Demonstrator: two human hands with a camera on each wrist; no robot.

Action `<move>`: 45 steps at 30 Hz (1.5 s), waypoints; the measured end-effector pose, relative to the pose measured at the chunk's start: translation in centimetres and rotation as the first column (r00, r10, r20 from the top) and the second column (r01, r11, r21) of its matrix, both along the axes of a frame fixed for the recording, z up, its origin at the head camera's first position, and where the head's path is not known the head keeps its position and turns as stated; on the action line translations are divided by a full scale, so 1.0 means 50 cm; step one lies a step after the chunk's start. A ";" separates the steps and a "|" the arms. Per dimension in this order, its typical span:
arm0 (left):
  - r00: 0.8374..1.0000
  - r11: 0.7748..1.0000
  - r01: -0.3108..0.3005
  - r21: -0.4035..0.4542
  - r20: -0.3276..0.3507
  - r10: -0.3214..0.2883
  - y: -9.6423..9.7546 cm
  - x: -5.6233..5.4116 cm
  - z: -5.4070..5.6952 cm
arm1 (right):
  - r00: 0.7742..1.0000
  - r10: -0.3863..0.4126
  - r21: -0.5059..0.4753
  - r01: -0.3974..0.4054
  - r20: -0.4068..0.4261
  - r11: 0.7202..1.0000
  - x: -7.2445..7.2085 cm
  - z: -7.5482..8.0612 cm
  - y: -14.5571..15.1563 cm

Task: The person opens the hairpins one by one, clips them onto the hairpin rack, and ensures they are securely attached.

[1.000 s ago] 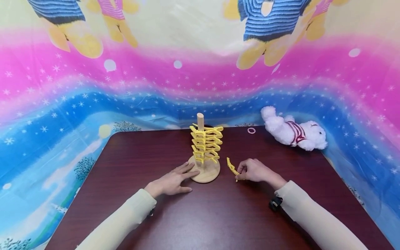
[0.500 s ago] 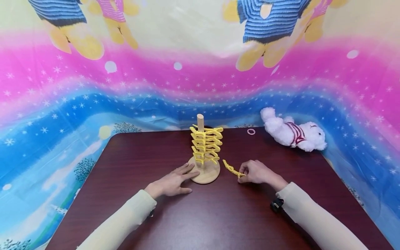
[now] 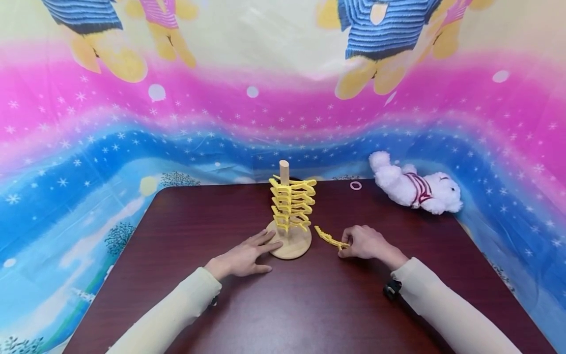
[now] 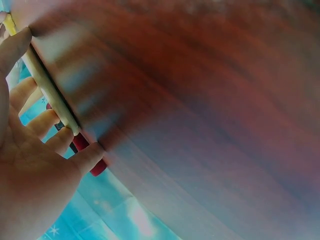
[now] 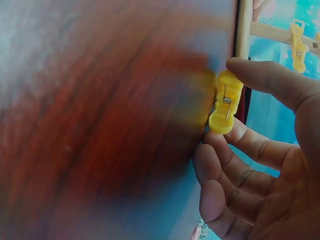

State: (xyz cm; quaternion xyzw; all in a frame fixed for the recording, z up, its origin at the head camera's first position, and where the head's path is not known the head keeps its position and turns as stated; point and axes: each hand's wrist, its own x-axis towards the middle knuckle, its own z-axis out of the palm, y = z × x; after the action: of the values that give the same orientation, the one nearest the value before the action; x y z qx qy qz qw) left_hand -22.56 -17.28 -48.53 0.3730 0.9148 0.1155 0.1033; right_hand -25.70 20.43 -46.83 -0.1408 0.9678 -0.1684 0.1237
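My left hand lies with its fingers spread, fingertips on the left rim of a round wooden base. From that base rises an upright wooden post. Several yellow clothespins hang on the stand in tiers, sticking out to both sides. To the right of the base, my right hand pinches the end of a yellow clothespin low over the table. The right wrist view shows this clothespin between thumb and index finger, its metal spring facing the camera.
A white plush toy with a red-striped band lies at the table's back right corner. Near the back edge sits a small pink ring. A patterned cloth hangs behind and around the dark red table.
The clothespin in my right hand has swung to a flatter slant, its free end pointing toward the base. My right hand has shifted slightly right. The left hand has stayed still.
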 end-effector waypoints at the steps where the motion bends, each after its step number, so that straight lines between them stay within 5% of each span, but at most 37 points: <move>1: 1.000 1.000 0.000 0.001 -0.001 0.000 0.000 0.000 0.000 | 1.000 -0.001 0.002 0.001 -0.007 1.000 0.000 0.002 0.002; 9: 1.000 1.000 0.011 0.018 -0.017 -0.011 0.000 0.002 0.000 | 0.991 -0.020 -0.053 0.013 -0.131 0.998 -0.008 0.018 0.027; 16: 1.000 1.000 0.015 0.016 -0.015 -0.015 0.000 0.004 0.001 | 0.960 -0.045 -0.147 0.004 -0.275 0.989 -0.011 0.046 0.049; 32: 1.000 1.000 0.006 0.013 -0.008 -0.006 0.002 0.004 -0.001 | 0.906 -0.082 -0.230 -0.017 -0.415 0.973 -0.009 0.191 0.068; 45: 1.000 1.000 0.011 0.014 -0.014 -0.010 0.001 0.004 0.004 | 0.865 -0.072 -0.287 -0.086 -0.497 0.954 0.004 0.277 0.050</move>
State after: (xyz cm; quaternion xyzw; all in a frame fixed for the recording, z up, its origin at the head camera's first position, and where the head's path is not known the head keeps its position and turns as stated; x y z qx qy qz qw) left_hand -22.36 -17.23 -48.35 0.3793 0.9127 0.1186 0.0949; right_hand -25.50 22.94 -33.00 -0.2002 0.9291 -0.2700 -0.1543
